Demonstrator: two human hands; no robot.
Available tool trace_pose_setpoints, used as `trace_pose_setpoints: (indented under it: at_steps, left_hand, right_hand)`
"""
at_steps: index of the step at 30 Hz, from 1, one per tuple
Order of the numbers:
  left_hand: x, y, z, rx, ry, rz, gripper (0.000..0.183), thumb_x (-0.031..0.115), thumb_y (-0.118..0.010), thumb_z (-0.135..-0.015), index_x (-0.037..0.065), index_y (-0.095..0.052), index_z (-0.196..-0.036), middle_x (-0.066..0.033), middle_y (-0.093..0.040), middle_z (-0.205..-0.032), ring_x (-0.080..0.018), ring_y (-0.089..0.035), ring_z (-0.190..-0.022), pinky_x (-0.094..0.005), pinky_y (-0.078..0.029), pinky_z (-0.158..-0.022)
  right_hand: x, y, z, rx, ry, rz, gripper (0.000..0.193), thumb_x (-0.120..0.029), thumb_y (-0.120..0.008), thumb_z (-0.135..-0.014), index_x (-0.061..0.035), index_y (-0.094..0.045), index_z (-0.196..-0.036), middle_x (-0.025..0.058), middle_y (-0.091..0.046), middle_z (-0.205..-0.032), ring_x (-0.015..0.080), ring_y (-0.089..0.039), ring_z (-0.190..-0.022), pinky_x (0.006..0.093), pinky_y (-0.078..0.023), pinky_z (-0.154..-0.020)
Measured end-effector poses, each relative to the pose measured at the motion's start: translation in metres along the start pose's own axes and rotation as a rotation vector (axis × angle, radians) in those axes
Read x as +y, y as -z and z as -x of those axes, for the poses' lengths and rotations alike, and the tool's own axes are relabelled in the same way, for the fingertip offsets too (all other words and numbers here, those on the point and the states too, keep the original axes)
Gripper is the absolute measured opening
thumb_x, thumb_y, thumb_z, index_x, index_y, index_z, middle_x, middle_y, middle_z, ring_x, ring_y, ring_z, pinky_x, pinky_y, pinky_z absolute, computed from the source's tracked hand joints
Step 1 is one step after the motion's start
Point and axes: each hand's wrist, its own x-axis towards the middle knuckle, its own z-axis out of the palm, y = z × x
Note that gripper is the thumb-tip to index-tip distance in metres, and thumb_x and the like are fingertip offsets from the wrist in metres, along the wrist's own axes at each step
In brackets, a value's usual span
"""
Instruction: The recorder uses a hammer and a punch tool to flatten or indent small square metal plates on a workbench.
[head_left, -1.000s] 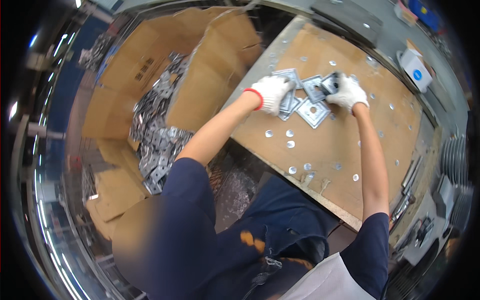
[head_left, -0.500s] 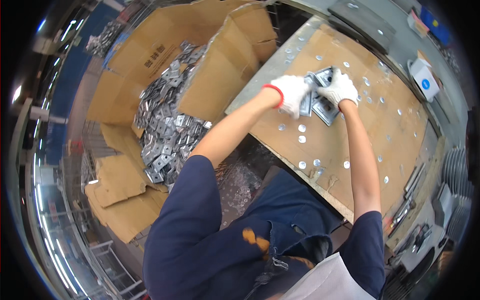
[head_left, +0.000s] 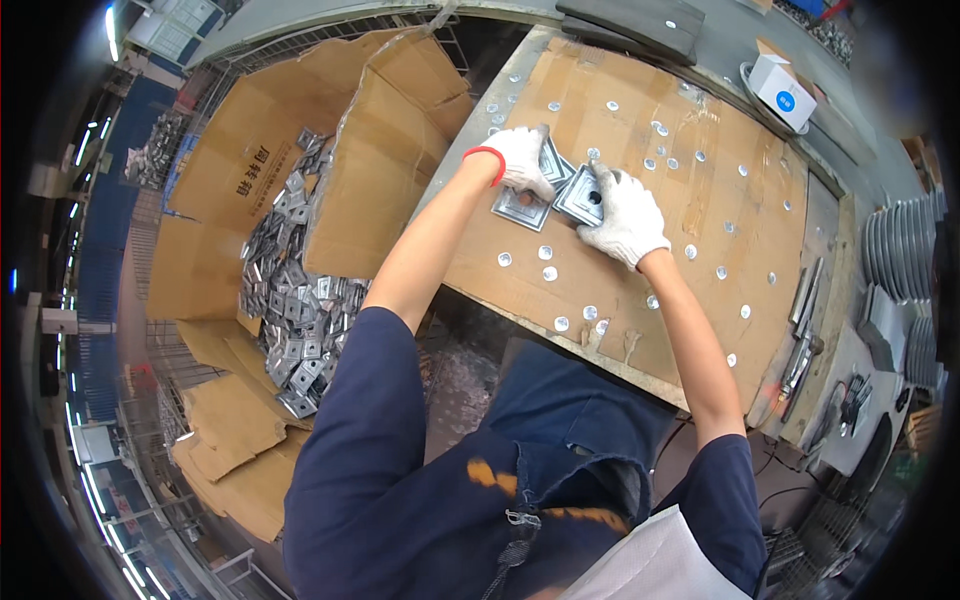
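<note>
Both of my hands wear white gloves and work over a cardboard-covered table. My left hand (head_left: 524,162) is closed on square metal plates (head_left: 523,214); a red band circles that wrist. One of these plates lies low at the cardboard, and others tilt up beside the fingers. My right hand (head_left: 627,218) grips another square metal plate (head_left: 574,204) with a round hole in its middle. The plates of the two hands meet or overlap between them; how many there are is hidden by the gloves.
Small round silvery discs (head_left: 550,273) lie scattered over the cardboard sheet (head_left: 660,290). To the left stands a big open carton (head_left: 230,180) heaped with similar metal plates (head_left: 290,300). Metal tools (head_left: 800,345) lie along the right edge; a small white box (head_left: 782,92) stands at the back.
The head view has shifted, so the table sits further left. My hands, earlier bunched closely over the plates, now hold them side by side, with the holed plate showing in my right hand.
</note>
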Motion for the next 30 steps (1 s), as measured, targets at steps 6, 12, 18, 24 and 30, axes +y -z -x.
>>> trace_pose_setpoints:
  at_steps: [6, 12, 18, 24, 30]
  left_hand:
    - [0.007, -0.008, 0.013, 0.099, 0.003, -0.058, 0.110, 0.047, -0.094, -0.058, -0.005, -0.054, -0.146, -0.0293, -0.071, -0.130, -0.0415, -0.070, -0.123, -0.0441, -0.057, -0.106]
    - [-0.007, 0.006, 0.030, 0.103, -0.038, -0.089, 0.115, 0.047, -0.096, -0.061, 0.002, -0.050, -0.156, -0.0277, -0.072, -0.126, -0.0420, -0.072, -0.117, -0.0457, -0.059, -0.101]
    - [-0.001, -0.013, 0.044, 0.033, -0.176, -0.093, 0.119, 0.045, -0.095, -0.059, 0.006, -0.045, -0.160, -0.0256, -0.065, -0.134, -0.0422, -0.063, -0.127, -0.0477, -0.055, -0.106]
    - [0.006, -0.028, 0.049, 0.021, -0.131, -0.094, 0.121, 0.043, -0.093, -0.055, 0.000, -0.044, -0.158, -0.0292, -0.064, -0.133, -0.0437, -0.064, -0.126, -0.0473, -0.055, -0.107]
    - [-0.022, -0.033, 0.086, 0.159, 0.221, 0.446, 0.111, 0.048, -0.087, -0.071, -0.009, -0.045, -0.157, -0.0307, -0.062, -0.141, -0.0383, -0.065, -0.127, -0.0419, -0.055, -0.106]
  right_hand:
    - [-0.021, 0.017, -0.011, -0.176, -0.110, 0.112, 0.115, -0.042, -0.086, -0.069, -0.0103, -0.037, -0.168, 0.0234, -0.065, -0.137, 0.0433, -0.063, -0.127, 0.0480, -0.055, -0.108]
    - [0.003, 0.036, 0.025, -0.116, -0.193, -0.043, 0.116, -0.040, -0.086, -0.066, -0.0109, -0.039, -0.167, 0.0231, -0.065, -0.138, 0.0420, -0.065, -0.127, 0.0474, -0.054, -0.110]
    - [0.023, 0.038, 0.030, 0.021, -0.226, -0.288, 0.116, -0.042, -0.088, -0.066, -0.0110, -0.041, -0.167, 0.0233, -0.062, -0.147, 0.0398, -0.063, -0.134, 0.0451, -0.053, -0.112]
    - [0.006, 0.030, 0.015, 0.153, -0.109, -0.399, 0.118, -0.042, -0.091, -0.064, -0.0084, -0.041, -0.167, 0.0239, -0.064, -0.145, 0.0386, -0.065, -0.133, 0.0445, -0.053, -0.113]
    - [-0.039, 0.024, -0.008, -0.031, -0.006, -0.216, 0.114, -0.041, -0.089, -0.064, -0.0129, -0.043, -0.164, 0.0250, -0.064, -0.137, 0.0426, -0.063, -0.130, 0.0487, -0.053, -0.111]
